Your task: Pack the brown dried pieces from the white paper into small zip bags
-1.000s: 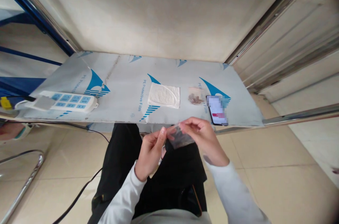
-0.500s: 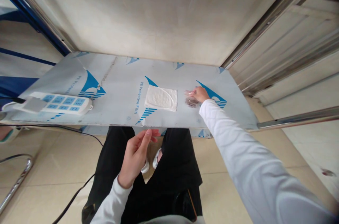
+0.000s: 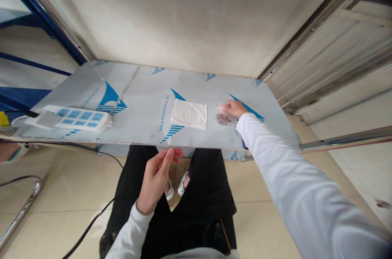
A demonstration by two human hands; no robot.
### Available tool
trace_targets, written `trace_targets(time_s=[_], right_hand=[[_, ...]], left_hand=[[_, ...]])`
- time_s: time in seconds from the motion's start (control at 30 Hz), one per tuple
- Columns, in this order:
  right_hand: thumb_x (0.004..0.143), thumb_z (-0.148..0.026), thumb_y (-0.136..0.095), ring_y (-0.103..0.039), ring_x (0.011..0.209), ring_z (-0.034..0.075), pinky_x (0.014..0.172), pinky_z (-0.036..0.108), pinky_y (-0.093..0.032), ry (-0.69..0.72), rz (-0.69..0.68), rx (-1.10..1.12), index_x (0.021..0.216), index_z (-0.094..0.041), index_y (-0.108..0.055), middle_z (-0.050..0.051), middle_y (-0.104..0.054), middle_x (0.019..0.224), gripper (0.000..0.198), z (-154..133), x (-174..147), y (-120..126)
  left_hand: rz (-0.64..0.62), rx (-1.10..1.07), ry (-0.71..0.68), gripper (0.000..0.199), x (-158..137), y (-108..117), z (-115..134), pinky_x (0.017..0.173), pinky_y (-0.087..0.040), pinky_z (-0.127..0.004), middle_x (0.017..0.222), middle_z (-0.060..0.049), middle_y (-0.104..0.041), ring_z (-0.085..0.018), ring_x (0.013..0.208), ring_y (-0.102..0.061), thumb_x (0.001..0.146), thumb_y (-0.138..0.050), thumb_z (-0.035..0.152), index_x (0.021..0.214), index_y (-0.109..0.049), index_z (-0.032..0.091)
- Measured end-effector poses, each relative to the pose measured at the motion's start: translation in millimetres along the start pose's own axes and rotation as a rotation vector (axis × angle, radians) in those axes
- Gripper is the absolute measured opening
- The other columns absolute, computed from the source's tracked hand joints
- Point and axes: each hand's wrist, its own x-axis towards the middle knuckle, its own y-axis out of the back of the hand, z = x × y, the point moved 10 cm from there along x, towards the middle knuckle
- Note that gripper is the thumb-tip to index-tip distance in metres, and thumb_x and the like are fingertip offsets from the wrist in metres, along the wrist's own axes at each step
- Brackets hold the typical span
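From here, right hand (image 3: pixel 235 108)'s pinched tight on one clear baggie (image 3: pixel 224 118) over the table (image 3: pixel 147 91), beside one white pad (image 3: pixel 189 114). Left hand (image 3: pixel 157 175)'s half-curled, can't tell if it's holding anything.

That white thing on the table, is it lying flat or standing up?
Flat: the white thing shows its broad face and whole outline against the table, and the right hand is apart from it.

On the grey sheet (image 3: pixel 147 95) which covers the table, one can read "PE Protective Film" in the middle, beside a blue emblem (image 3: pixel 174 130). At the left, the same words run only partly legible. The power strip (image 3: pixel 84 119) bears blue labels (image 3: pixel 82 115), too small for reading.
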Motion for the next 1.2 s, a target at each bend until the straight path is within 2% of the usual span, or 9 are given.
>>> trace_targets(time_s=[0.17, 0.3, 0.5, 0.6, 0.7, 0.83, 0.97, 1.03, 1.2], right_hand=[[0.076, -0.032, -0.067, -0.068, 0.083, 0.018, 0.071, 0.023, -0.047, 0.122, 0.104, 0.143, 0.091, -0.015, -0.068, 0.005, -0.074, 0.09, 0.023, -35.1, -20.4, 55.1], [0.073, -0.037, -0.069, -0.065, 0.071, 0.017, 0.062, 0.023, -0.046, 0.349, 0.174, 0.479, 0.087, -0.015, -0.064, 0.003, -0.072, 0.08, 0.027, -124.4, -36.8, 82.8], [0.075, -0.032, -0.069, -0.062, 0.061, 0.014, 0.057, 0.024, -0.047, 0.445, 0.023, 0.722, 0.084, -0.016, -0.064, 0.0, -0.068, 0.071, 0.018, -284.1, -22.5, 33.2], [0.078, -0.031, -0.069, -0.065, 0.073, 0.018, 0.069, 0.027, -0.049, 0.459, 0.16, 0.64, 0.08, -0.016, -0.065, 0.003, -0.069, 0.075, 0.015, -333.0, -5.8, 24.8], [0.088, -0.028, -0.059, -0.065, 0.089, 0.02, 0.081, 0.03, -0.048, 0.574, 0.282, 0.505, 0.094, -0.017, -0.065, 0.007, -0.071, 0.093, 0.014, -367.1, -3.1, 20.0], [0.092, -0.018, -0.051, -0.06, 0.102, 0.023, 0.09, 0.033, -0.045, 0.676, 0.202, 0.246, 0.101, -0.017, -0.065, 0.011, -0.07, 0.103, 0.017, -388.9, -19.0, -29.8], [0.081, -0.025, -0.071, -0.059, 0.103, 0.027, 0.09, 0.037, -0.045, 0.712, 0.127, 0.205, 0.1, -0.015, -0.068, 0.013, -0.07, 0.102, 0.022, -385.1, -45.8, -81.3], [0.079, -0.028, -0.073, -0.058, 0.106, 0.026, 0.092, 0.037, -0.043, 0.734, 0.109, 0.22, 0.104, -0.016, -0.068, 0.013, -0.07, 0.107, 0.028, -380.2, -57.3, -94.3], [0.088, -0.024, -0.062, -0.062, 0.101, 0.022, 0.093, 0.035, -0.042, 0.691, 0.1, 0.3, 0.091, -0.021, -0.074, 0.007, -0.074, 0.102, 0.013, -362.7, -61.1, -96.3]], left_hand=[[0.023, -0.032, -0.004, 0.035, 1.1, 8.3, -1.9, 0.072, -0.049, -0.023, 0.084, -0.005, -0.074, -0.014, 0.072, -0.062, 0.087, -0.058, 0.045, 0.091, -0.074, 0.015], [0.051, -0.054, -0.014, 0.036, 1.6, 18.2, -2.2, 0.072, -0.048, -0.024, 0.083, -0.006, -0.074, -0.015, 0.072, -0.062, 0.087, -0.057, 0.046, 0.091, -0.074, 0.014], [0.166, -0.093, -0.008, 0.038, -6.0, 59.7, -8.0, 0.071, -0.048, -0.024, 0.09, -0.007, -0.074, -0.014, 0.072, -0.063, 0.088, -0.055, 0.047, 0.095, -0.073, 0.014], [0.254, -0.106, 0.0, 0.039, -16.5, 84.7, -14.0, 0.071, -0.048, -0.025, 0.089, -0.008, -0.074, -0.014, 0.072, -0.063, 0.088, -0.055, 0.047, 0.095, -0.072, 0.013], [0.322, -0.13, 0.005, 0.039, -24.9, 101.4, -21.2, 0.071, -0.049, -0.025, 0.089, -0.009, -0.074, -0.015, 0.072, -0.062, 0.087, -0.056, 0.048, 0.093, -0.072, 0.013], [0.348, -0.129, 0.013, 0.039, -26.3, 108.2, -29.4, 0.069, -0.049, -0.025, 0.087, -0.009, -0.074, -0.014, 0.071, -0.062, 0.087, -0.056, 0.047, 0.094, -0.072, 0.013], [0.339, -0.097, 0.009, 0.04, -23.1, 108.2, -32.2, 0.069, -0.049, -0.026, 0.087, -0.01, -0.074, -0.015, 0.07, -0.062, 0.088, -0.055, 0.048, 0.093, -0.073, 0.012], [0.342, -0.096, 0.012, 0.04, -22.6, 108.7, -33.9, 0.068, -0.049, -0.026, 0.086, -0.01, -0.074, -0.015, 0.069, -0.061, 0.087, -0.055, 0.048, 0.093, -0.073, 0.012], [0.339, -0.09, 0.024, 0.042, -22.8, 106.8, -37.6, 0.066, -0.049, -0.026, 0.086, -0.01, -0.074, -0.015, 0.068, -0.062, 0.087, -0.056, 0.049, 0.091, -0.073, 0.012]])
